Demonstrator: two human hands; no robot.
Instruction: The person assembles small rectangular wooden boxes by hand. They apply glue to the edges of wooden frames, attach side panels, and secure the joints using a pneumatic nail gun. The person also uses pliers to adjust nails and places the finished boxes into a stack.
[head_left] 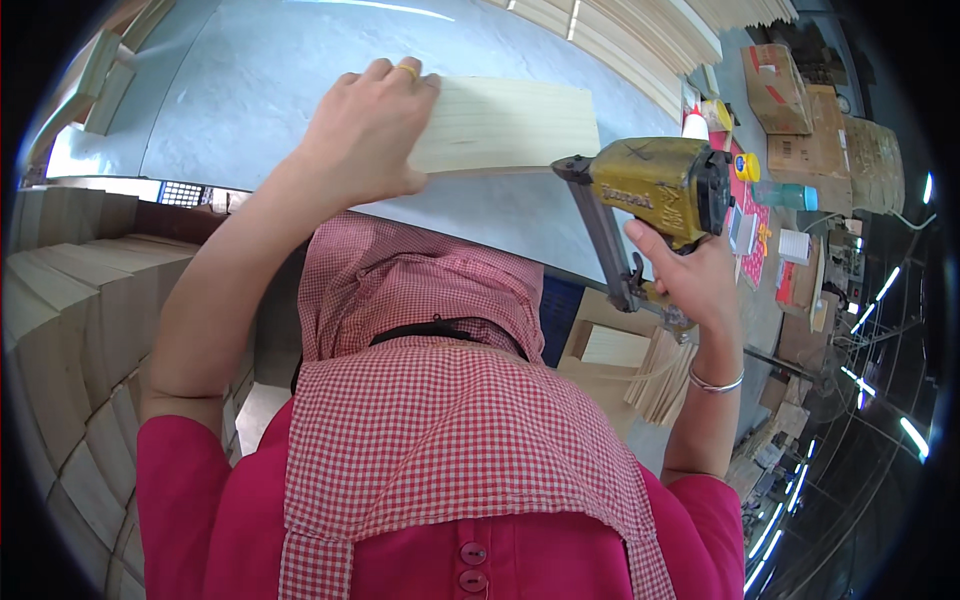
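A pale wooden board lies across the grey tabletop in front of me. My left hand is closed over the board's left end, the thumb on its near side and the fingers over the far side. In my right hand is a yellow and black nail gun, gripped by its handle. The gun's nose meets the board's right end, or nearly so; I cannot tell if they touch. Its dark magazine slants down toward me.
Long wooden strips are stacked at the table's far right. Cardboard boxes, a teal bottle and a yellow-capped container stand at the right. Wooden blocks are piled at my left. More thin strips sit below the table edge.
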